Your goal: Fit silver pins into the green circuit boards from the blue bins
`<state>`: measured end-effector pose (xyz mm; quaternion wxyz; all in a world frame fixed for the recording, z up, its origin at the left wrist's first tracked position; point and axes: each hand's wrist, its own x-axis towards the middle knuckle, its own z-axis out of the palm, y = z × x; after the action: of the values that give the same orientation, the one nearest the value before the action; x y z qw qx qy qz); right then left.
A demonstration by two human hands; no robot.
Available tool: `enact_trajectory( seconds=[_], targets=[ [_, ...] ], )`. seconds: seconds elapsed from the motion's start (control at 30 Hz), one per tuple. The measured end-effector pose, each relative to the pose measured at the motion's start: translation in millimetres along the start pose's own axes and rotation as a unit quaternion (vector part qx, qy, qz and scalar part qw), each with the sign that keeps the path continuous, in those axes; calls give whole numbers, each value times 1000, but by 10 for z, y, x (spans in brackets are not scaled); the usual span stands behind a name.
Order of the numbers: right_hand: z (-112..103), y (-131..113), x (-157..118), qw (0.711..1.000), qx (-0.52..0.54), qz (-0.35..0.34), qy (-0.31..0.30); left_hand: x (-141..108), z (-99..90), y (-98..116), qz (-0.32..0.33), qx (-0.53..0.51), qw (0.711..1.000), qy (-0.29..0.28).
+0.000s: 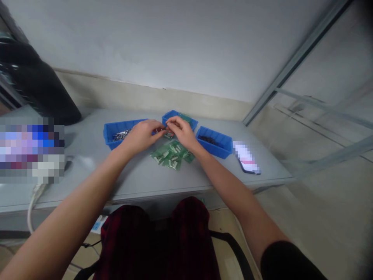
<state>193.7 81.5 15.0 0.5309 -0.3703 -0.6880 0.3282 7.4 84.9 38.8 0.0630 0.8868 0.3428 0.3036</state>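
My left hand (143, 135) and my right hand (183, 131) meet above the table, fingertips pinched close together. Whatever small thing lies between them is too small to make out. Just below my right hand lies a pile of small green see-through bags (171, 154) with pale metallic pieces inside. A blue bin (109, 134) beside my left hand holds shiny metal pieces (121, 135), long and thin. Behind my fingers stands a second blue bin (171, 113) with green bags in it, partly hidden. To the right, a third blue bin (220, 149) contains small dark parts (208, 139).
A phone (247, 159) lies on the grey table (131, 182) at the right. A large black bottle-like object (43, 81) stands at the far left, near a blurred-out screen (26, 144) and a white cable (30, 212). A wall (163, 46) borders the back; a metal frame (272, 87) rises at the right.
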Motion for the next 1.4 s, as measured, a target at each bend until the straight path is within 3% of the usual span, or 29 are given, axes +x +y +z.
enact_trajectory(
  seconds=[0.27, 0.5, 0.7, 0.93, 1.07, 1.2, 1.4],
  targets=[
    [-107, -26, 4, 993, -115, -34, -12, 26, 2, -20, -58, -40, 995, 67],
    [-31, -60, -32, 984, -157, -21, -81, 29, 6, 21, -21, -49, 996, 69],
    [-21, -38, -30, 985, -134, -22, -105, 24, 9, 30, -23, -67, 993, 89],
    [-48, -17, -14, 994, -83, -18, -66, 28, -12, 33, -64, -95, 988, 106],
    [-97, -61, -3, 997, -71, -24, -12, 30, -12, 2, -85, -104, 985, 104],
    [-115, -98, 6, 996, -70, -47, 28, 26, 22, -30, -58, -100, 992, 59],
    [-63, -159, -38, 992, -107, -69, 17, 18, 48, -24, -43, -99, 994, 7]
  ],
)
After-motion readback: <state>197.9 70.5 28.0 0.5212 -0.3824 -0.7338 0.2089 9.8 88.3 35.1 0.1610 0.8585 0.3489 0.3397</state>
